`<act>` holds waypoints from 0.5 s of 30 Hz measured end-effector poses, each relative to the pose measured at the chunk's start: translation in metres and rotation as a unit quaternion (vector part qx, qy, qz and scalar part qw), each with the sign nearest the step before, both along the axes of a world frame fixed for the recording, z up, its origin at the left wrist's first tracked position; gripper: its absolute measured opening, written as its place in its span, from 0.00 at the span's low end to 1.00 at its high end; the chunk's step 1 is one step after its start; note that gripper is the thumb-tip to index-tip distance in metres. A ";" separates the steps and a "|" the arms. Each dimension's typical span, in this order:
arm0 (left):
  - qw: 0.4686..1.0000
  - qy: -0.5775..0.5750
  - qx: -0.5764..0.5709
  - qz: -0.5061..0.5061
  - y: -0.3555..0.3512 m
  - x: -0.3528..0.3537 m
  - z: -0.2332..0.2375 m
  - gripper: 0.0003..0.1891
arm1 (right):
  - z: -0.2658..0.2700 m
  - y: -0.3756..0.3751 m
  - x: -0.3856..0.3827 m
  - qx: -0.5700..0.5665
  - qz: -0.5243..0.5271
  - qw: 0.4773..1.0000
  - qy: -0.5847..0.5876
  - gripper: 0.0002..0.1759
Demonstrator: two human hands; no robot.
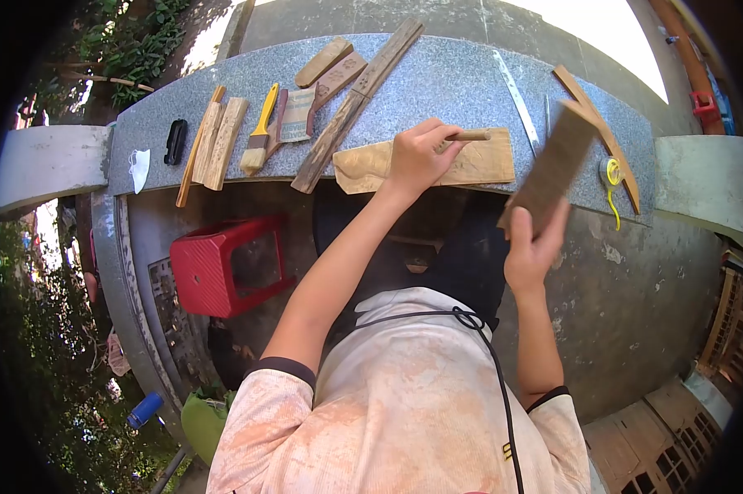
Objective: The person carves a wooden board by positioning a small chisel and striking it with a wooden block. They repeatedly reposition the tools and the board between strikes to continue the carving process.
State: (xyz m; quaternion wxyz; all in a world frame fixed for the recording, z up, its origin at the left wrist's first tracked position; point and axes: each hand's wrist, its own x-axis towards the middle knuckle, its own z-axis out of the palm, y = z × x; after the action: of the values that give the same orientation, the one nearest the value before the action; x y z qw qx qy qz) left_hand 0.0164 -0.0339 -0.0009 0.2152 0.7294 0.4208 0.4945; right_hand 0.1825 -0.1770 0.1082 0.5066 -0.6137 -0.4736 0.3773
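Note:
My left hand [421,156] is closed around a short wooden stick [474,136], whose end sticks out to the right past the fingers. Beneath it lies a pale wooden board [362,167] with one slanted end, along the near edge of the bench. My right hand [536,247] grips the lower end of a flat, dark brown piece of wood [557,156]. That piece is tilted up above the bench's edge and smeared by motion. The hidden part of the stick lies inside my left fist.
On the speckled stone bench [454,70] lie a yellow-handled brush [264,123], long wood strips [359,103], a metal ruler [516,99], a yellow tape measure [610,171], a black object [175,142] and a white mask [139,170]. A red stool [203,272] stands below left.

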 end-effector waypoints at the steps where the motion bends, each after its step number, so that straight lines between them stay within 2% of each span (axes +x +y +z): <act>1: 1.000 -0.001 0.006 0.001 0.002 0.000 0.000 0.10 | 0.019 0.004 0.004 -0.174 0.072 0.982 -0.007 0.27; 3: 1.000 -0.003 0.012 -0.002 -0.004 0.000 -0.003 0.10 | 0.006 -0.006 -0.001 0.015 -0.017 0.999 -0.027 0.25; 5: 1.000 -0.008 0.030 0.004 0.001 -0.001 -0.004 0.09 | 0.001 -0.006 -0.009 0.203 -0.074 0.976 0.036 0.22; 8: 1.000 -0.019 0.019 0.001 0.000 -0.001 -0.002 0.09 | -0.024 -0.007 -0.009 0.211 -0.071 0.975 -0.001 0.23; 9: 1.000 -0.017 0.021 0.000 0.002 0.000 0.000 0.09 | 0.006 -0.007 -0.005 -0.032 0.004 0.999 -0.004 0.26; 10: 1.000 -0.014 0.021 0.001 0.003 0.000 0.000 0.09 | 0.007 0.001 0.002 -0.092 0.085 0.988 -0.092 0.25; 12: 1.000 -0.013 0.009 -0.003 -0.001 0.002 -0.002 0.10 | 0.014 -0.006 -0.007 0.049 -0.020 0.994 -0.101 0.26; 15: 1.000 -0.011 -0.008 0.005 -0.006 -0.003 -0.004 0.10 | -0.014 -0.006 -0.017 0.209 -0.071 0.974 0.043 0.29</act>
State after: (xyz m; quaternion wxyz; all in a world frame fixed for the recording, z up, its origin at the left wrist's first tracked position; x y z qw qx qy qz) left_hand 0.0135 -0.0404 -0.0049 0.2227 0.7201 0.4261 0.5003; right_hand 0.1654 -0.1828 0.0940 0.6692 -0.5093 -0.4748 0.2595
